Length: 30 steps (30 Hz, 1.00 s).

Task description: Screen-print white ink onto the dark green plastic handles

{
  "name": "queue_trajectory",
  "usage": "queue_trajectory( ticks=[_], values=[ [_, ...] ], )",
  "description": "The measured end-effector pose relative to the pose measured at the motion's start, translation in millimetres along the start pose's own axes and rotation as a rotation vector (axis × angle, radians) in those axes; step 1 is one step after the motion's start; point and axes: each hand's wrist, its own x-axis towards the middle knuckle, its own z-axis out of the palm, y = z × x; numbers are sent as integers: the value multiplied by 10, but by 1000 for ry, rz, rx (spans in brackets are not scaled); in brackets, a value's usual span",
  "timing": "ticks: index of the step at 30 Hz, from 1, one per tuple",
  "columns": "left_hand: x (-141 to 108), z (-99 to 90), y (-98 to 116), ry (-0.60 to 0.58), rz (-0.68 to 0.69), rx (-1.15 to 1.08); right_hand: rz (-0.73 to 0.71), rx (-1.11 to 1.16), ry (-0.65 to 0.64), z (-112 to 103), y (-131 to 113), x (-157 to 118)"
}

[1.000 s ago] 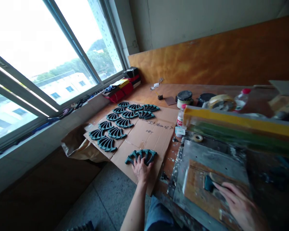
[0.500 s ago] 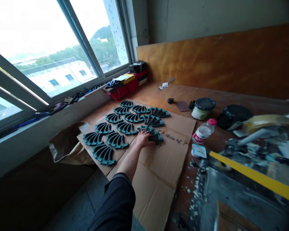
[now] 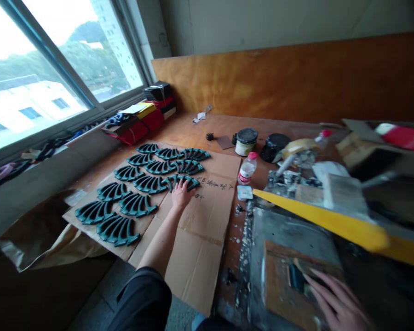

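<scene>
My left hand (image 3: 181, 195) rests with spread fingers at the near edge of a dark green fan-shaped piece (image 3: 190, 182), the one beside the handwriting on the cardboard sheet (image 3: 207, 211). Several similar ribbed pieces (image 3: 119, 230) lie in rows to its left and behind it. At the lower right, my right hand (image 3: 334, 294) is blurred, its fingers round the edge of a small dark green block (image 3: 296, 277) over a brown board (image 3: 276, 276).
Behind the cardboard's right corner stand a pink-capped bottle (image 3: 247, 169), a small white box (image 3: 244, 192) and a lidded tub (image 3: 246, 141). A yellow strip (image 3: 317, 218) crosses the right side. Red boxes (image 3: 133, 132) sit by the window.
The view has swung right. My right hand has come into sight with the small block. My left hand has shifted slightly off the fan-shaped piece, its fingers now more spread.
</scene>
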Motion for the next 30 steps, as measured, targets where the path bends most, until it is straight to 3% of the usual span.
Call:
queue_trajectory(
  ticks=[3, 8, 11, 13, 16, 18, 21, 23, 26, 30],
  values=[
    [-262, -9, 701, -35, 79, -198, -90, -69, -96, -12, -144, 105],
    [-959, -256, 2076, -284, 215, -933, -225, 7, -210, 43, -224, 220],
    [-1376, -467, 2466, -293, 269, -972, -169, 28, -153, -131, -117, 97],
    [-1612, -562, 2442, -281, 235, -929, -26, 15, -44, -345, 75, 5],
    [-1938, -540, 2100, -379, 83, -843, 243, -17, 138, -698, 429, -28],
    [-2138, -382, 1786, -483, -5, -763, 321, -11, 205, -872, 557, 84],
    [-2351, -1, 1368, -542, -65, -623, 266, 10, 258, -960, 444, 467],
    [-2413, 240, 1181, -501, -60, -503, 184, -17, 211, -914, 237, 771],
    [-2417, 441, 1043, -473, -9, -384, 97, -48, 4, -769, -48, 1045],
    [-2394, 464, 1008, -484, 14, -347, 35, 6, -153, -650, -227, 839]
  ],
)
